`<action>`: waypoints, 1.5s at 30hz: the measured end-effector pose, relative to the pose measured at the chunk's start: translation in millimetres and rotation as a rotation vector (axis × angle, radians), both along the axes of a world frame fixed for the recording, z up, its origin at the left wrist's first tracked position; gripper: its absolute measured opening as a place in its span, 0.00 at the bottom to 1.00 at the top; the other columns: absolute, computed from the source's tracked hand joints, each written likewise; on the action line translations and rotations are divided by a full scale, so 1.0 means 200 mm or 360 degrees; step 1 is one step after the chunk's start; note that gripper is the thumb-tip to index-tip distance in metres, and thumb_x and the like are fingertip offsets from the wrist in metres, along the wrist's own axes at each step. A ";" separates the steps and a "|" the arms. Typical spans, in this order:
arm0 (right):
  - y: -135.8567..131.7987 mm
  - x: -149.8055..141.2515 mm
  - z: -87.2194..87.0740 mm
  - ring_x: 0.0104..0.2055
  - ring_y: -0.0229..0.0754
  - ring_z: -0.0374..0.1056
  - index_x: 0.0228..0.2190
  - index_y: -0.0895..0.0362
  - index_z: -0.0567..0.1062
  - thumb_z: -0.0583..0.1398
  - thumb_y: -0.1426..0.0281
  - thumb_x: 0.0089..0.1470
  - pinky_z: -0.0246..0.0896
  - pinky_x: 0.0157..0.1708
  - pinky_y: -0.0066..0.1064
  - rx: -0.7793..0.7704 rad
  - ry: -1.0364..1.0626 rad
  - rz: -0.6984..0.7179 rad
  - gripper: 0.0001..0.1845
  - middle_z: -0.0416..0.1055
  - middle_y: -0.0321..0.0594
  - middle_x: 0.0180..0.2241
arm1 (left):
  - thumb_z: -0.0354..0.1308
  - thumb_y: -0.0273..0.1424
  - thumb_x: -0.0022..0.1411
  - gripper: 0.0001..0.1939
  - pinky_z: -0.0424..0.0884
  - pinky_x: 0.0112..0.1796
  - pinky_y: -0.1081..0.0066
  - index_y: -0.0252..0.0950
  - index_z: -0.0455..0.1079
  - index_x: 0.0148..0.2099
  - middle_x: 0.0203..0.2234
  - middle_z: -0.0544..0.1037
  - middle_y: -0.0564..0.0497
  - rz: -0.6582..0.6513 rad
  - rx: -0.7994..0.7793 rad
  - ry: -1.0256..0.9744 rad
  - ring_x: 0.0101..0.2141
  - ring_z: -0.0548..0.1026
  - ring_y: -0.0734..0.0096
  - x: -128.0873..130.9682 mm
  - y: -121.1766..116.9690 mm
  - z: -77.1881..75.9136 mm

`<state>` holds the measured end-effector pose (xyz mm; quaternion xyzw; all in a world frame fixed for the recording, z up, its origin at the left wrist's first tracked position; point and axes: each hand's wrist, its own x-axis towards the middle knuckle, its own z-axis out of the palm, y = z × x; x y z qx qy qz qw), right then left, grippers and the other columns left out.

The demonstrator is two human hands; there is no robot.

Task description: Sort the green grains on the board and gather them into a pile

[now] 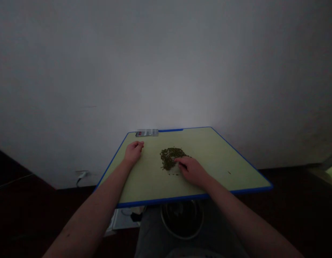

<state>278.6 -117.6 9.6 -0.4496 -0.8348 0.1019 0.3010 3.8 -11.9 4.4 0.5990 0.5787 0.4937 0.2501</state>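
A loose pile of small greenish-brown grains point(169, 153) is spread on the pale yellow table top point(144, 186); their exact kind is too small to tell. My right hand point(192, 169) lies at the pile's right side, index finger stretched out onto the grains and thumb apart below it. Left of the pile, my left hand point(133, 151) rests on the table with its fingers curled closed. Whatever it may hold is hidden. Just below the pile, a few grains sit in a short row, separate from the rest.
A phone point(143, 134) lies at the table's far left edge, partly blurred out. A thin dark bit point(229, 172) is on the right of the table. Below the blue front edge, a round metal bowl point(183, 234) sits at my lap. A grey wall point(166, 71) stands behind.
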 end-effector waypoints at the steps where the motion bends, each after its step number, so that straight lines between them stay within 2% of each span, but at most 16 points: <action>1: -0.01 0.00 0.00 0.42 0.40 0.66 0.45 0.57 0.71 0.51 0.76 0.52 0.58 0.44 0.33 -0.0001 0.0008 0.0034 0.19 0.72 0.43 0.39 | 0.51 0.45 0.52 0.17 0.54 0.19 0.75 0.35 0.64 0.23 0.12 0.61 0.57 -0.0005 0.0001 0.0003 0.15 0.58 0.78 0.00 0.00 0.00; 10: -0.07 0.02 0.01 0.44 0.41 0.65 0.43 0.58 0.72 0.51 0.75 0.52 0.57 0.45 0.34 -0.0033 0.0042 0.0181 0.17 0.72 0.43 0.41 | 0.51 0.45 0.52 0.18 0.53 0.17 0.76 0.35 0.63 0.23 0.12 0.60 0.58 -0.0039 -0.0003 -0.0081 0.14 0.57 0.79 0.01 0.00 -0.01; 19: -0.13 0.05 0.03 0.43 0.42 0.66 0.43 0.57 0.72 0.52 0.75 0.52 0.58 0.45 0.35 -0.0180 -0.0041 0.0125 0.18 0.72 0.43 0.42 | 0.51 0.45 0.51 0.18 0.54 0.18 0.76 0.35 0.63 0.23 0.12 0.61 0.57 -0.0008 0.0006 -0.0042 0.15 0.58 0.79 0.01 -0.01 0.00; 32: -0.24 0.07 0.06 0.43 0.42 0.66 0.42 0.56 0.73 0.52 0.74 0.51 0.58 0.46 0.34 -0.0338 -0.0024 0.0182 0.17 0.72 0.42 0.42 | 0.51 0.45 0.51 0.18 0.53 0.18 0.76 0.35 0.64 0.23 0.12 0.61 0.57 0.0012 -0.0016 -0.0039 0.14 0.57 0.79 0.01 -0.03 0.01; 37: -0.25 0.08 0.06 0.45 0.42 0.66 0.42 0.56 0.73 0.52 0.75 0.51 0.57 0.47 0.35 -0.0370 0.0037 0.0179 0.17 0.72 0.42 0.42 | 0.51 0.45 0.51 0.17 0.54 0.18 0.76 0.35 0.64 0.23 0.12 0.61 0.57 0.0020 -0.0021 -0.0046 0.15 0.57 0.79 0.01 -0.03 0.01; 45: -0.25 0.09 0.04 0.42 0.43 0.67 0.41 0.54 0.74 0.53 0.74 0.50 0.60 0.43 0.35 -0.0469 0.0179 0.0145 0.16 0.73 0.41 0.40 | 0.51 0.45 0.51 0.18 0.54 0.18 0.76 0.35 0.64 0.23 0.13 0.61 0.56 0.0027 -0.0022 -0.0026 0.15 0.58 0.78 0.01 -0.03 0.01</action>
